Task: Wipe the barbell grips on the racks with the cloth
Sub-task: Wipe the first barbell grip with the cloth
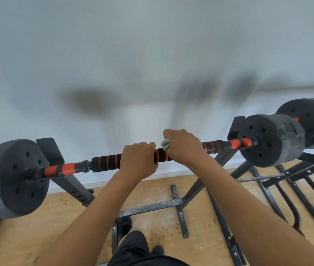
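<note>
The rack (pixel 71 184) carries the bar (pixel 66 168) across its two raised hooks, the bar running from lower left to upper right in the head view. A dark plate (pixel 18 177) sits on the bar's left end and another plate (pixel 267 140) on its right end, each outside a hook. The middle of the bar is wrapped in a black foam grip (pixel 106 162) ringed with orange.

The left hand (pixel 137 160) is closed over this grip from above, fingers curled round it and knuckles up. Just beside it, the right hand (pixel 183 146) is also clenched round the bar, with the cloth (pixel 165 144) bunched inside its fist. A pale green tuft of the cloth shows at the thumb side, between the two hands, pressed on the grip. The hands are nearly touching.

Behind the right plate, a second bar's plate (pixel 309 120) lies on another rack (pixel 305 189). Below is a wooden floor (pixel 200 217), with the rack's cross brace standing on it. A pale wall (pixel 152 54) fills the upper view, blurred. A dark trouser leg (pixel 133 246) shows at the bottom edge.
</note>
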Available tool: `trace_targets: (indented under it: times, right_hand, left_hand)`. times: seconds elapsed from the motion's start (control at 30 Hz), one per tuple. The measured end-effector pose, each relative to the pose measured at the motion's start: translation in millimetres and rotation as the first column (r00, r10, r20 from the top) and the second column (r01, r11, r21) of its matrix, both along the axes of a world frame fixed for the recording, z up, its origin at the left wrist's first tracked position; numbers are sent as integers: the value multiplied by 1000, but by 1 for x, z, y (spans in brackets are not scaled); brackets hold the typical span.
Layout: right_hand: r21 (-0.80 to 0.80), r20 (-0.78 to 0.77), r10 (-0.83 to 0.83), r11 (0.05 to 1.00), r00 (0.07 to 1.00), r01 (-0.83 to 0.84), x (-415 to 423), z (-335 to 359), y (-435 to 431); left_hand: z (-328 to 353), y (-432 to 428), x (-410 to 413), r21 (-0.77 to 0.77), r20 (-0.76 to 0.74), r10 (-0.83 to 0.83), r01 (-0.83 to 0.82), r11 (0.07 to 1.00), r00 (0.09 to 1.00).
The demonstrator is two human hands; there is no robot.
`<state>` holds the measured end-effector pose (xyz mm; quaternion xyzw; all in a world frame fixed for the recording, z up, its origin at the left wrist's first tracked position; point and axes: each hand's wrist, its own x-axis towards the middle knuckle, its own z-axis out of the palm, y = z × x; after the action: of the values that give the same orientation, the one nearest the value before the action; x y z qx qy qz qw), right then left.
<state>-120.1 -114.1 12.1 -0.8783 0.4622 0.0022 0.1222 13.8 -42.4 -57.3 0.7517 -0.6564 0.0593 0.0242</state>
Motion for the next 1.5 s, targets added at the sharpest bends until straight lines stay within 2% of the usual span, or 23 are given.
trace_targets:
  times: [0.1,0.17,0.23,0.3,0.37,0.5,0.6,0.77,0.93,1.03,1.2,1.27,1.37,1.43,1.5]
  right_hand:
    - [-9,-39,30,999,999,-31,-6,0,3]
    - [-54,-60,38,998,997,-42,-6,0,3]
    - [-72,-71,28,997,997,-34,-4,-1,4]
    - [-63,-88,20,998,996,-25,1,-2,2]
    - [-43,-103,16,999,995,-20,9,-1,-4]
    - [61,-121,38,998,992,-31,26,-3,-23]
    - [145,-90,43,989,995,-30,25,-1,-25]
    - [23,-77,30,999,997,-28,-7,-2,-14]
    - [86,-4,-36,996,999,36,-23,0,-24]
    - [-1,-32,-50,999,998,50,-11,2,-22]
    - [-30,-39,-32,999,999,30,-19,0,-6]
    - [-40,15,-31,999,999,31,-32,-2,6]
    - [-88,37,-34,995,999,37,-48,-22,30]
    - [-159,216,-21,986,976,56,-55,-35,42]
    - [-209,425,-10,972,905,109,-55,-31,41]
  left_hand:
    - [16,-14,8,246,-210,11,42,968,978]
    - [27,-24,11,409,-239,56,48,911,969]
    - [30,-27,9,450,-261,104,26,892,960]
    - [25,-21,4,341,-205,97,-21,940,974]
    - [11,-9,-3,134,-49,24,-18,991,998]
    - [-12,3,-6,-196,42,-25,33,980,999]
    - [-13,5,-8,-192,27,6,-1,981,1000]
    - [-9,4,-11,-160,-22,37,-40,986,999]
    - [-8,4,-11,-147,-49,33,-40,988,998]
    - [-4,3,-9,-84,-29,29,-31,996,999]
    - [7,0,-8,25,-22,45,-45,999,999]
    - [15,-6,-5,111,-46,47,-41,993,998]
    - [28,-22,5,307,-165,89,-35,951,982]
    - [32,-33,12,435,-272,121,10,901,955]
    - [33,-42,18,521,-349,151,57,852,925]
